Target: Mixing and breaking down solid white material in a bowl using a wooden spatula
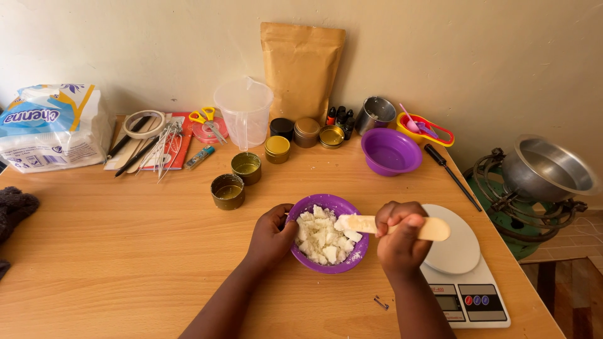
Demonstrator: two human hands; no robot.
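Holding the purple bowl [326,233] of white chunks [323,237] at lower centre, left hand [271,236] grips its rim, right hand [401,242] clenched round a wooden stick [392,226] over it, scale [466,271] just right

Small purple bowl [327,233], round and upright on the wooden table just left of a white scale, heaped with chunky white wax-like pieces [321,237], with a flat pale wooden stick [394,226] lying level across its right rim, one end over the chunks.
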